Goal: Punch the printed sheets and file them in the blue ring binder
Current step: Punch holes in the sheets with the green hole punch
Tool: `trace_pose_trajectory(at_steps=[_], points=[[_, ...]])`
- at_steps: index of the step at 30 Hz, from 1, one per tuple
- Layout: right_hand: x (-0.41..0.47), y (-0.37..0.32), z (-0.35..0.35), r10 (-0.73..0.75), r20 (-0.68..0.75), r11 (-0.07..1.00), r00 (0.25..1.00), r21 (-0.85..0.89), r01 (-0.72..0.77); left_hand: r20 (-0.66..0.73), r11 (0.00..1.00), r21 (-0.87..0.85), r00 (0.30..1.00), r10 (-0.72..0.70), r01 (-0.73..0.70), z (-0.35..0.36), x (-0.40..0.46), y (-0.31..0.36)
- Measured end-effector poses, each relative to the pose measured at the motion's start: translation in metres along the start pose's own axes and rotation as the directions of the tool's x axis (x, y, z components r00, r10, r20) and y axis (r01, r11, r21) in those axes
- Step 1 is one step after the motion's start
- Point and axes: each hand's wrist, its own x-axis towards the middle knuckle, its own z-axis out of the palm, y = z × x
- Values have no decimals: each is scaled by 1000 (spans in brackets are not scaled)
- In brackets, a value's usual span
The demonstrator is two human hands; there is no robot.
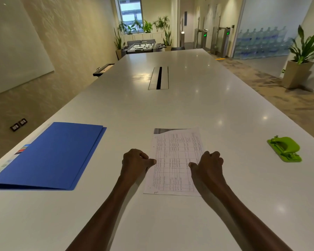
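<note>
Both hands, left hand (135,163) and right hand (209,165), loosely curled, pinch the printed sheets (176,160) at mid-frame; uneven edges (top sheet skewed) could misalign holes from the green hole punch (284,149).

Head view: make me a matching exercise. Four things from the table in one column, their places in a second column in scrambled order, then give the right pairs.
Things:
1. blue ring binder
2. printed sheets
3. green hole punch
4. cable slot

Places:
A. far down the middle of the table
B. at the right, clear of both hands
C. at the left, closed and lying flat
D. between the left hand and right hand

Pairs: 1-C, 2-D, 3-B, 4-A
</note>
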Motion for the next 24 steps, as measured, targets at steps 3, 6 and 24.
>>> trace_pose_trajectory(at_steps=[3,6,24], points=[[-1,0,-6,7,0,1000,1000,0,-7,-18,999,-37,1000,-3,2,-2,1,-6],[1,-1,-19,-5,34,1000,999,-11,5,-79,997,-82,997,4,-10,-7,-1,-9],[-40,-99,-8,-385,-85,916,919,86,392,-282,963,-232,957,68,-137,-87,-10,-41]])
